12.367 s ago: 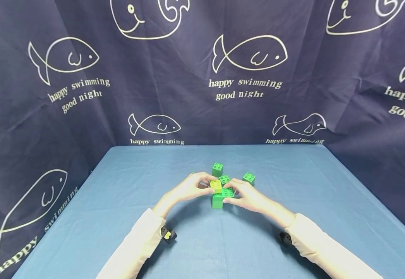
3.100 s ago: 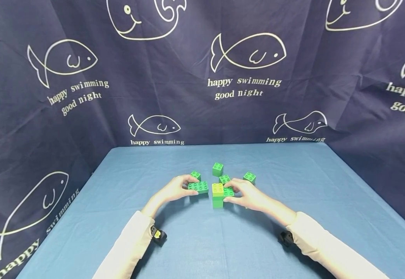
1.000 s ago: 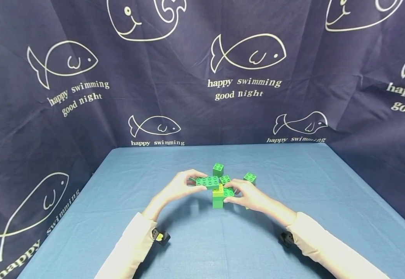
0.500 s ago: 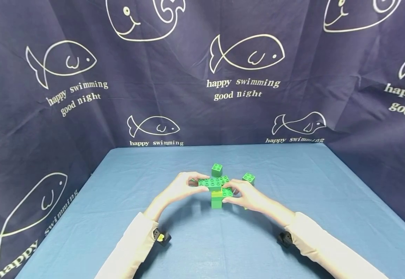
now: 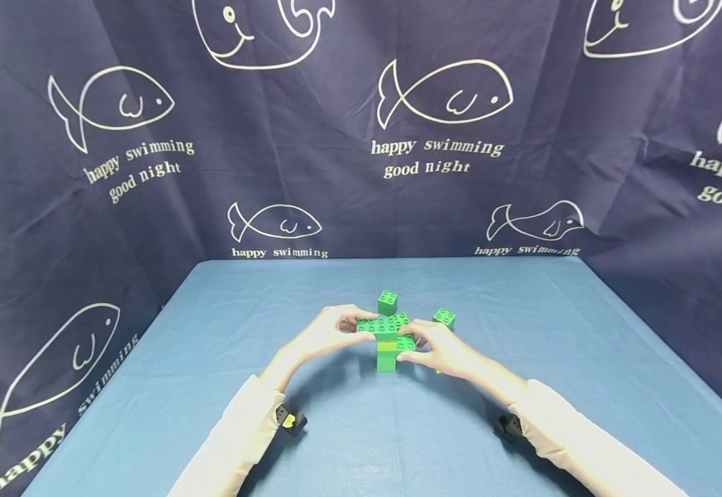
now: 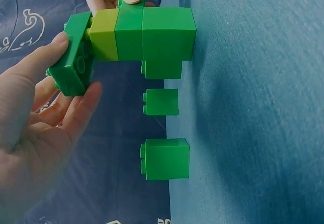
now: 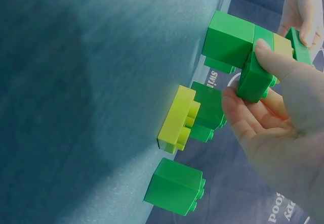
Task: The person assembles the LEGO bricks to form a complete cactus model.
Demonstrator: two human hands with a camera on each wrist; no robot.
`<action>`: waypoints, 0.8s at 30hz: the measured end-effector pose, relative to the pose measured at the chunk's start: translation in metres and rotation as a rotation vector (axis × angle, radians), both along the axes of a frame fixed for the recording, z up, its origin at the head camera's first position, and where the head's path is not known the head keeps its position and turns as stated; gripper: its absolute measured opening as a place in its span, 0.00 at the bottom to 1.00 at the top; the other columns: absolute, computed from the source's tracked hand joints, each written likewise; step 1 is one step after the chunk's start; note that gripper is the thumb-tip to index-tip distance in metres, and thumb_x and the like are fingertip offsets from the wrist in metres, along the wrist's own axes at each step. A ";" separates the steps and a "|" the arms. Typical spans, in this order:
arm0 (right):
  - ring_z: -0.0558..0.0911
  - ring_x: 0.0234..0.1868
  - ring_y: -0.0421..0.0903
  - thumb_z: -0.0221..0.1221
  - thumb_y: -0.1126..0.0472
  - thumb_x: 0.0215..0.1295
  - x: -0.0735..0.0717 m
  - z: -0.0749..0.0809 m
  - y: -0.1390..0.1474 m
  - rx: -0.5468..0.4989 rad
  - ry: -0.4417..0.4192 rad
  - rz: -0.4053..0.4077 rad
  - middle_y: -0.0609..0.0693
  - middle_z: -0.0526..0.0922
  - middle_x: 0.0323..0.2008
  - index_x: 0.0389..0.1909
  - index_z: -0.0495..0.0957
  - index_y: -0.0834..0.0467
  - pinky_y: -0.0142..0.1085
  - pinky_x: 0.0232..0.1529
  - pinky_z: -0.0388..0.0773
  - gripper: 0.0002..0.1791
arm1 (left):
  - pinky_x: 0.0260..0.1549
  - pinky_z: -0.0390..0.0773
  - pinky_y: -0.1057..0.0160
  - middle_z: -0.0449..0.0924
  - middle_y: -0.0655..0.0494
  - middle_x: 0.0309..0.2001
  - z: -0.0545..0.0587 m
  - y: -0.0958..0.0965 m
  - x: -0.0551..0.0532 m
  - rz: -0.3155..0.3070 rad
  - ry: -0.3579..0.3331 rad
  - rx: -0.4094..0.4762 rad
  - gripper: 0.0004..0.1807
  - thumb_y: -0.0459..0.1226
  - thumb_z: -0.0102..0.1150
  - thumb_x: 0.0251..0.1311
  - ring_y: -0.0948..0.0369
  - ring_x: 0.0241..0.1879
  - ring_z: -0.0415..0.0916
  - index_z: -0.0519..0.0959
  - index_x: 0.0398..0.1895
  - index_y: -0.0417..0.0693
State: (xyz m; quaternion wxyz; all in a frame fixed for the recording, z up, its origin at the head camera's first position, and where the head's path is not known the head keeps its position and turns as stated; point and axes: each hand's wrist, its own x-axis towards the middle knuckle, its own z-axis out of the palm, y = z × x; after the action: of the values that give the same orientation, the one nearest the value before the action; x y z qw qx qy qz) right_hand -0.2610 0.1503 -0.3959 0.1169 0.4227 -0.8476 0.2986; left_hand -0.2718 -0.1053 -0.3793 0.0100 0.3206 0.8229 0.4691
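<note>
My left hand [image 5: 326,335] pinches a long green toy building brick [image 5: 376,328] between thumb and fingers. In the left wrist view that brick is tilted against the studs of a yellow brick [image 6: 105,34]; whether it is pressed home I cannot tell. Beneath the yellow brick, the stack continues with a green brick [image 6: 129,34] and a green bottom block [image 6: 169,34]. My right hand [image 5: 438,348] grips the end of the stack's green brick [image 7: 255,77] that juts out to the right, thumb on one side and fingers on the other.
Loose green bricks stand behind the stack, one at the back [image 5: 388,302] and one at the right [image 5: 444,317]. A loose yellow brick [image 7: 177,118] lies on the blue table [image 5: 361,442] below my right hand. A dark fish-print curtain [image 5: 348,138] surrounds the table.
Earlier my left hand set the yellow brick on the stack, then took the long green brick. Over the last second that brick has moved right, onto the yellow one. My right hand has stayed put.
</note>
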 end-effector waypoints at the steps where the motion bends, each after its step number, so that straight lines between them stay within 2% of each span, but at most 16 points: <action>1: 0.78 0.33 0.43 0.68 0.60 0.52 0.000 0.000 0.000 -0.001 -0.003 0.000 0.52 0.81 0.36 0.43 0.78 0.63 0.38 0.34 0.81 0.18 | 0.47 0.78 0.67 0.81 0.54 0.41 0.000 0.000 0.000 -0.003 0.004 -0.003 0.21 0.39 0.66 0.54 0.65 0.36 0.75 0.79 0.52 0.46; 7: 0.78 0.34 0.43 0.67 0.58 0.53 0.001 0.001 -0.001 0.002 -0.033 -0.009 0.52 0.81 0.37 0.44 0.78 0.62 0.38 0.34 0.82 0.19 | 0.45 0.79 0.67 0.80 0.54 0.39 0.000 0.000 0.000 -0.022 0.051 -0.022 0.20 0.37 0.66 0.54 0.66 0.35 0.75 0.79 0.52 0.44; 14: 0.78 0.33 0.43 0.67 0.59 0.53 -0.001 -0.001 0.000 -0.005 -0.020 0.001 0.52 0.81 0.36 0.44 0.78 0.62 0.37 0.34 0.81 0.19 | 0.40 0.79 0.68 0.79 0.55 0.38 0.001 0.000 -0.001 -0.029 0.127 -0.076 0.19 0.38 0.66 0.54 0.62 0.34 0.75 0.80 0.51 0.47; 24: 0.80 0.34 0.43 0.67 0.59 0.53 0.000 0.000 0.000 0.005 -0.037 -0.014 0.52 0.81 0.38 0.44 0.78 0.62 0.34 0.34 0.81 0.19 | 0.30 0.76 0.70 0.77 0.58 0.35 0.003 0.001 -0.003 -0.039 0.208 -0.150 0.19 0.40 0.66 0.54 0.69 0.28 0.71 0.80 0.50 0.49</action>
State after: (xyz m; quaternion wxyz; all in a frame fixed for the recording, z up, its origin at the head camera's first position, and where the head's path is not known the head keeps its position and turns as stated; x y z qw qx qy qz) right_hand -0.2609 0.1503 -0.3957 0.1023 0.4117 -0.8532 0.3033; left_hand -0.2748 -0.1047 -0.3762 -0.0425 0.3820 0.8457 0.3701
